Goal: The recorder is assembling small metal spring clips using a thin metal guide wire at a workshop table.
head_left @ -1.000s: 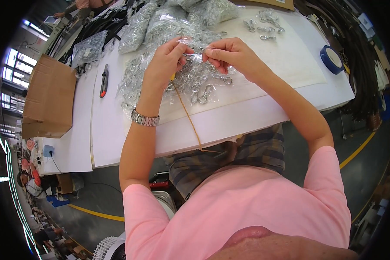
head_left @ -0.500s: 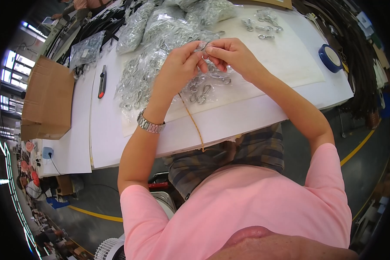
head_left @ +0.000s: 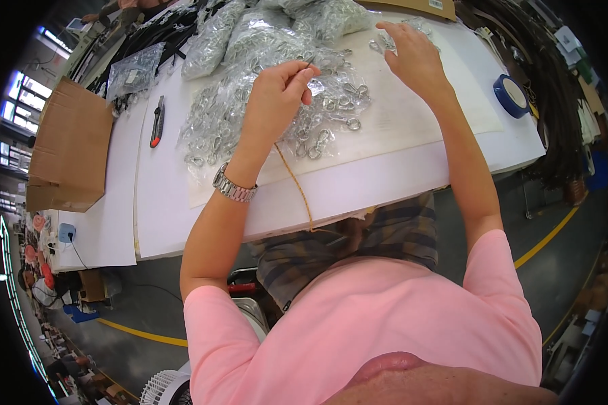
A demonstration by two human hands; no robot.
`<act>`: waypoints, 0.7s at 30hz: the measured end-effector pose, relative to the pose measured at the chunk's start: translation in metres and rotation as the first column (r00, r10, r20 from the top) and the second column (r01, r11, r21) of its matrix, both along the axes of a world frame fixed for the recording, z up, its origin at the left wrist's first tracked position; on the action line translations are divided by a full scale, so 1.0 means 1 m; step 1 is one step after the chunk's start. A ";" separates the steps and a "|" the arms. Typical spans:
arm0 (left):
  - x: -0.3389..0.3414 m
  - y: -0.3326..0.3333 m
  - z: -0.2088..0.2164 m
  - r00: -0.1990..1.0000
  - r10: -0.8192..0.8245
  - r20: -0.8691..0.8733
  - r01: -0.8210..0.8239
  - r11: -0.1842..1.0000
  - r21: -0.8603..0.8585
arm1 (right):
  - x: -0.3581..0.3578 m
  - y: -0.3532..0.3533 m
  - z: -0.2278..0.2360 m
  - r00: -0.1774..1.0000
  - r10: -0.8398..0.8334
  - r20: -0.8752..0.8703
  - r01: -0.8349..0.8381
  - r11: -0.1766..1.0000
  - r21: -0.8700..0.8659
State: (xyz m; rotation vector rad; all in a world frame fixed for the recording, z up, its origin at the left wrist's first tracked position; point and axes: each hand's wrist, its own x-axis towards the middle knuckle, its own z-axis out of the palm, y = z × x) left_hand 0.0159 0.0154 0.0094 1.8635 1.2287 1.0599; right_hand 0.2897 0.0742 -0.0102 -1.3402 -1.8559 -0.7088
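Observation:
My left hand (head_left: 277,94), with a watch (head_left: 234,185) on its wrist, is closed in a pinch. A small dark bit shows at its fingertips, too small to name. Under and around that hand spread silvery metal snap hooks (head_left: 315,146), many in clear plastic bags (head_left: 257,40). My right hand (head_left: 415,64) reaches to the far right part of the table, fingers stretched out and apart, nothing visible in them. Just beyond its fingers lies a small group of metal hooks (head_left: 383,42), partly hidden by the hand.
A red-and-black utility knife (head_left: 157,123) and an open cardboard box (head_left: 71,145) are at left. A blue tape roll (head_left: 511,96) lies near the right edge. A yellow cord (head_left: 294,182) hangs over the front edge. Black straps (head_left: 159,34) are heaped far left.
My hands were together over the hooks. The right one has let go and moved right and away, its fingers opening; the left stays nearly in place, still pinching.

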 end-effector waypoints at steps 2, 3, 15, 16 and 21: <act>-0.002 -0.001 -0.003 1.000 -0.018 0.009 0.018 1.000 -0.001 | -0.007 -0.010 0.016 0.993 0.096 -0.069 -0.108 0.973 -0.204; -0.003 -0.002 -0.004 1.000 -0.020 0.000 0.020 1.000 -0.004 | -0.016 -0.018 0.025 0.986 0.145 -0.087 -0.169 0.841 -0.514; 0.000 -0.005 -0.001 0.999 -0.017 -0.038 0.017 1.000 -0.016 | -0.035 -0.038 0.023 0.979 0.205 -0.022 -0.140 0.581 -0.802; 0.000 -0.005 -0.001 1.000 -0.018 -0.015 0.017 1.000 -0.018 | -0.033 -0.036 0.018 0.967 0.218 -0.133 -0.240 0.599 -0.764; 0.001 -0.002 -0.002 0.999 -0.039 -0.021 0.038 0.999 -0.017 | -0.034 -0.033 0.015 0.910 0.258 -0.325 -0.415 0.582 -0.699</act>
